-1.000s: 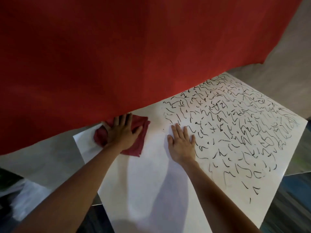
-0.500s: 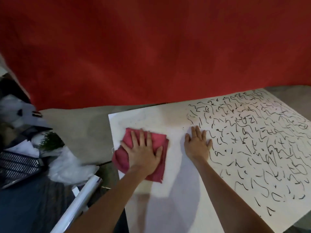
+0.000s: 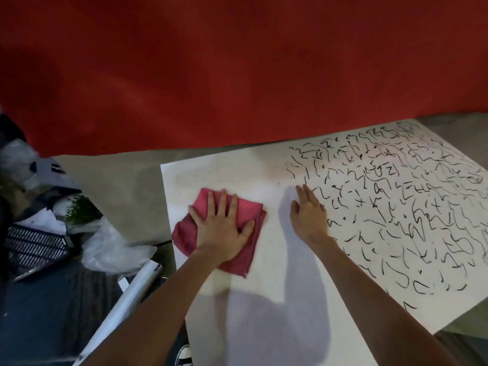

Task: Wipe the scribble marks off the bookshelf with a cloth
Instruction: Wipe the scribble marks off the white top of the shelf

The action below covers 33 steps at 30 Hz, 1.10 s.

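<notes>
Off the panel's left edge, floor clutter: black grille (image 3: 34,247), crumpled plastic bag (image 3: 111,249), white roll (image 3: 132,294) near the near-left edge; none of it part of the job.

Bookshelf panel (image 3: 224,170) lies flat, white; its far edge sits close under the red backdrop (image 3: 237,75). Cloth (image 3: 253,212), red-pink, folded into a rough pad, sits on the panel at its left edge, toward the far-left corner. Left hand (image 3: 224,233) lies flat on top of it, fingers straight and spread, pressing down, not clenched round it. Right hand (image 3: 309,215) is just right of the cloth, apart from it, palm down with fingers straight on the panel; it grasps nothing and looks like a brace. Its fingertips reach the first scribble marks (image 3: 396,207), which run from mid-panel to the right edge and far-right corner. The left part reads mostly clean.

Handling, my guess: the cloth is soft, light and limp; it will bunch or slip unless pressed flat, so palm on top with spread fingers suits; pinch a folded edge to refold. The panel is stiff, smooth and probably slick; it may shift, so bracing matters.

Room: there is an open run rightward across the marks, though the right hand sits in that path; the far edge is tight against the backdrop; the left edge drops to the clutter, and the cloth's corner is right at it.
</notes>
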Available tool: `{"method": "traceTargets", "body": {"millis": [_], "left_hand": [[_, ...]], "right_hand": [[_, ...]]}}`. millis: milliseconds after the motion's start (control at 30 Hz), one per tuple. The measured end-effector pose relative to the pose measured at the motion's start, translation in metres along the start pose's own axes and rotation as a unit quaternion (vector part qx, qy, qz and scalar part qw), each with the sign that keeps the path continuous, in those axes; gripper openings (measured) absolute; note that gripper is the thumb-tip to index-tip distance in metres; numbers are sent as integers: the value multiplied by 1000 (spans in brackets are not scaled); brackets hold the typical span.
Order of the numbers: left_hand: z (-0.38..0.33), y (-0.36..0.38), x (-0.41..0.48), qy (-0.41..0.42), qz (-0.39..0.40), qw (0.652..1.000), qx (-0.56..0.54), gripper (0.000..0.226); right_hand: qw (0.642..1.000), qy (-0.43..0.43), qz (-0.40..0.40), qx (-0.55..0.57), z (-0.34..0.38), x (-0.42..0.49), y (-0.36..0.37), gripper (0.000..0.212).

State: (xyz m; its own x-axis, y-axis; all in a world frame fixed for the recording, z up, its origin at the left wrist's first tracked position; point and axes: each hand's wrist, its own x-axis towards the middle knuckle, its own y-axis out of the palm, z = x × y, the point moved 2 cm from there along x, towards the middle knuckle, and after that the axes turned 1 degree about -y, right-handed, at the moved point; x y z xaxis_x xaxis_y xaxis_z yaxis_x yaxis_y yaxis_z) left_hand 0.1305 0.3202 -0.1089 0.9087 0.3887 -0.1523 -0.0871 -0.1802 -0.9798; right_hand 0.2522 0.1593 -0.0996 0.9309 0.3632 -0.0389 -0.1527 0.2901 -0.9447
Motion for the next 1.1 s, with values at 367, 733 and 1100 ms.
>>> {"method": "traceTargets", "body": {"millis": [367,733,1100], "left_hand": [[6,-26,160,-39,-44,998,-24,73],[5,-8,37,-56,-48,997,-30,74],[-16,25,-126,-54,-1,999,0,99]], "right_hand": [[993,87,28,-73,-23,-23,7,82],[993,68,48,-83,-26,-23,5,53],[996,23,34,-77,-27,-36,1,54]]}}
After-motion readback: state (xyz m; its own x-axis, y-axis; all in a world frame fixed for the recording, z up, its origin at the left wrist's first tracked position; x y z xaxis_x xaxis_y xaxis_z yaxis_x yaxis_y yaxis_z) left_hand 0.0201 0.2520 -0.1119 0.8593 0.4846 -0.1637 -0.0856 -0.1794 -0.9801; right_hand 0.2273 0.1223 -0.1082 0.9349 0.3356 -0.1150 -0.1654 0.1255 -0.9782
